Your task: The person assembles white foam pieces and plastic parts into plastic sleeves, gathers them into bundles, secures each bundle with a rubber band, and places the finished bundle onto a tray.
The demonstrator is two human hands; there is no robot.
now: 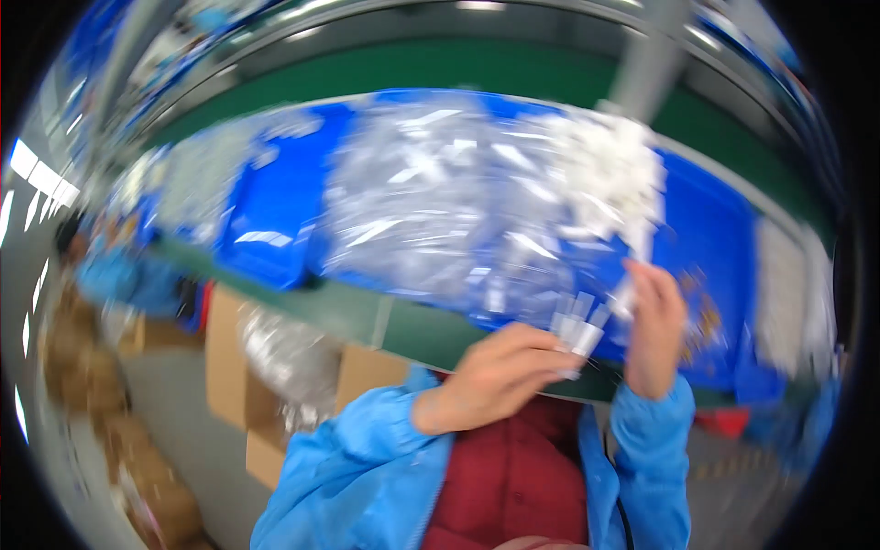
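Observation:
My left hand (500, 374) is closed round several small flat strips (579, 332), clear at one end and white at the other, fanned out beyond the fingertips. Just to the right, my right hand (656, 325) is raised with its fingers pinched together by a thin white piece (625, 298). Motion blur hides exactly what that piece is. Behind both hands lies a heap of white soft-looking pieces (610, 174). Left of the heap, a wide layer of clear plastic bags (412, 188) covers blue trays.
A blue tray (706, 220) on the right holds small brownish pieces (704, 321). Another blue tray (270, 220) stands at the left on the green table (422, 335). Below the table's edge is an open cardboard box (229, 362) with clear plastic. Someone in blue (133, 280) is at far left.

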